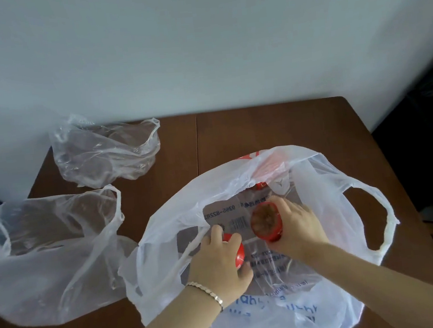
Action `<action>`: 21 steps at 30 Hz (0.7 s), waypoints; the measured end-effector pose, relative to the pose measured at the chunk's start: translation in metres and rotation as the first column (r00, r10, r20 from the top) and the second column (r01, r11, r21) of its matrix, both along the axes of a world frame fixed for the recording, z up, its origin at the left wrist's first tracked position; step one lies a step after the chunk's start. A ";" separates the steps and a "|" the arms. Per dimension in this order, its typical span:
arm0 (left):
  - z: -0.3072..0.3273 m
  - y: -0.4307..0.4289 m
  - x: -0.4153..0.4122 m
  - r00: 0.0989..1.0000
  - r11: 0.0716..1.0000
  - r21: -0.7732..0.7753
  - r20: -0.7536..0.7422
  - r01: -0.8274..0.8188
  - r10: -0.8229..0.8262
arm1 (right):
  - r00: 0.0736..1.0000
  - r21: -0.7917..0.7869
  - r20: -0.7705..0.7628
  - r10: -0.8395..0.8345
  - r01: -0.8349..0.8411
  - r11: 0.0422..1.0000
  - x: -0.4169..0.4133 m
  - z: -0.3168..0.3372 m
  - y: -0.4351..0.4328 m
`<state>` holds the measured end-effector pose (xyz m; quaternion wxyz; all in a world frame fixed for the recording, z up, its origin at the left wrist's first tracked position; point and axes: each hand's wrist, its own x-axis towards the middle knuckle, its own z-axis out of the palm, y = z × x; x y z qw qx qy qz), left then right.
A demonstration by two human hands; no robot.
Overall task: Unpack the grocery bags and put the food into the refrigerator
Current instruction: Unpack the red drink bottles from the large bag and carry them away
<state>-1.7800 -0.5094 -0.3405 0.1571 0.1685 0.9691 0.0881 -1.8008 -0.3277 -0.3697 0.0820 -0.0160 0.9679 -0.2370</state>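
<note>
A large white printed grocery bag (pixel 331 178) lies open on the brown table (pixel 273 128). Both hands reach inside it. My left hand (pixel 217 260) grips a red-lidded container (pixel 239 255), mostly hidden under the fingers. My right hand (pixel 294 225) holds a second red-rimmed jar (pixel 265 221) tilted so its brownish contents show through the end facing me. A third red item (pixel 260 185) peeks out deeper in the bag, partly covered by the plastic.
Two clear, crumpled plastic bags lie to the left: one (pixel 50 248) at the table's left edge, another (pixel 107 151) near the back by the pale wall. Dark objects stand beyond the table's right edge.
</note>
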 end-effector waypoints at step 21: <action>0.032 -0.020 0.021 0.889 0.936 0.273 -0.450 0.224 -0.082 | 0.347 -0.317 0.935 0.068 0.908 -0.272 0.073 0.062 -0.033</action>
